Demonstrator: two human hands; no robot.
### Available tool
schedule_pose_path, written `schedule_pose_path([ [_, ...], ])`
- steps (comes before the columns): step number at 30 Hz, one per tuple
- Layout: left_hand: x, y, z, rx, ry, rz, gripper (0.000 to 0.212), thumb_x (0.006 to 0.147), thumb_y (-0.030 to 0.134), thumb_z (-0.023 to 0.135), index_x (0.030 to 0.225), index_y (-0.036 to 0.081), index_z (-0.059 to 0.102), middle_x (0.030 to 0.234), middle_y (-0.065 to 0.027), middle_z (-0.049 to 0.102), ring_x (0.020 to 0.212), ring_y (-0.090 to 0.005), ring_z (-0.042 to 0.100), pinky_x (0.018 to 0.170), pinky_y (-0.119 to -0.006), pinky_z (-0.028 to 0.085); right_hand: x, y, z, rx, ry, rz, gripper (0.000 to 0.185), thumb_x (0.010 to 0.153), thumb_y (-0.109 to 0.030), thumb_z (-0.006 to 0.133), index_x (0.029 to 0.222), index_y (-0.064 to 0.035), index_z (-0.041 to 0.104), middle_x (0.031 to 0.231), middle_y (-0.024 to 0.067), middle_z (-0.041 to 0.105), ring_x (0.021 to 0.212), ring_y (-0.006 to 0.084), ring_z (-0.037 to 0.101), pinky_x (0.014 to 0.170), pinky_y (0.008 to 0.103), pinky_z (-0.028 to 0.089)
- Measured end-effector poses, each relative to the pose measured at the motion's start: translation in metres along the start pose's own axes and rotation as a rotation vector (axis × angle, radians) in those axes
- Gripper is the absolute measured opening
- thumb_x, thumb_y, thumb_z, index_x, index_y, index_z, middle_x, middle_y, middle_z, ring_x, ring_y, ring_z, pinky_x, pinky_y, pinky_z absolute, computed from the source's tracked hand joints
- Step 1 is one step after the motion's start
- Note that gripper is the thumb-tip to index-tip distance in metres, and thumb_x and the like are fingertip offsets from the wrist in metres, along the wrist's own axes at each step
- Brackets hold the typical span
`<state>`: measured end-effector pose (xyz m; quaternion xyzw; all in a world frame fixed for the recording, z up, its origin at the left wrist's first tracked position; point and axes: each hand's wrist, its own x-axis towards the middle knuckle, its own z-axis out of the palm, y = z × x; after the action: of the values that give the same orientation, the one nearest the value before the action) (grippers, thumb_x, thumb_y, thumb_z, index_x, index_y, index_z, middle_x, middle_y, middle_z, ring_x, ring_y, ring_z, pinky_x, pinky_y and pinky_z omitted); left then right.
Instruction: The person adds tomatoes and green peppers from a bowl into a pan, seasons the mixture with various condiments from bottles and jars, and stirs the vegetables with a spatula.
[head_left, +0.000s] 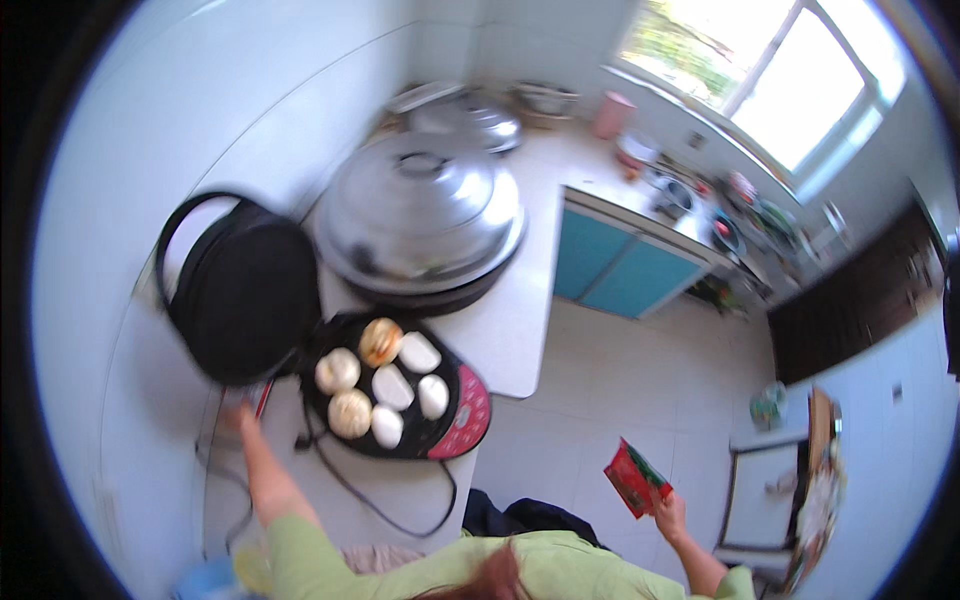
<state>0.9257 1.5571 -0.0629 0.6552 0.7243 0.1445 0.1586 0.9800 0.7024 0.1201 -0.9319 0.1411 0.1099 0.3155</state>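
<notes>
My right hand (668, 515) grips a red and green packet (636, 478) by its lower right corner, out over the floor. At the left, my left hand (238, 418) is beside a red and white item (262, 398), partly hidden behind the raised black lid (251, 300). Blur keeps me from telling whether the fingers hold that item. An electric griddle (465, 420) with a red patterned control panel stands open on the counter. On its black plate lie several round buns (349, 413), one browned on top (381, 342), and several smooth white dough pieces (393, 387).
A large domed metal steamer lid (420, 217) covers a wide pan behind the griddle. A power cord (405, 529) loops along the white counter (510, 330). Blue cabinets (637, 274) stand under the far counter, with bowls and a pink container (613, 115) on top. A blue basin (202, 579) is at lower left.
</notes>
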Motion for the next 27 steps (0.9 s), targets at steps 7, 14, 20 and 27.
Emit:
schedule_pose_path([
  [7,-0.006,-0.009,-0.005,-0.754,-0.313,0.088,0.052,0.074,0.032,0.062,0.104,-0.009,0.054,0.104,-0.0176,0.055,0.091,-0.0259,0.050,0.085,-0.036,0.038,0.014,-0.010,0.003,0.023,-0.055,0.024,0.026,0.086,-0.027,0.051,0.088,-0.0020,0.060,0.062,0.0050,0.061,0.053,0.0103,0.059,0.048,0.0249,0.047],
  [14,-0.138,0.021,-0.079,-0.554,0.395,-0.066,0.034,0.076,0.025,0.062,0.096,-0.003,0.056,0.089,-0.0195,0.059,0.077,-0.0304,0.058,0.070,-0.038,0.046,0.048,0.006,-0.015,0.017,-0.023,-0.017,0.030,0.085,-0.035,0.045,0.083,-0.0112,0.062,0.061,0.0090,0.060,0.058,0.0245,0.059,0.052,0.0350,0.044],
  [20,-0.266,-0.011,-0.153,-0.789,0.724,0.207,0.039,0.080,0.020,0.060,0.107,-0.003,0.045,0.090,-0.0198,0.057,0.076,-0.0300,0.057,0.064,-0.037,0.047,0.113,0.029,-0.055,0.018,-0.028,-0.275,0.021,0.083,-0.026,0.051,0.093,-0.0107,0.062,0.074,0.0078,0.063,0.063,0.0164,0.059,0.056,0.0283,0.044],
  [27,-0.532,0.139,-0.129,-0.818,0.040,0.674,0.030,0.084,0.010,0.053,0.107,-0.006,0.042,0.102,-0.0171,0.052,0.091,-0.0241,0.050,0.082,-0.034,0.040,0.179,0.009,-0.149,0.348,-0.248,-0.461,0.020,0.082,-0.019,0.055,0.101,-0.0163,0.060,0.082,0.0091,0.062,0.072,0.0250,0.060,0.063,0.0317,0.046],
])
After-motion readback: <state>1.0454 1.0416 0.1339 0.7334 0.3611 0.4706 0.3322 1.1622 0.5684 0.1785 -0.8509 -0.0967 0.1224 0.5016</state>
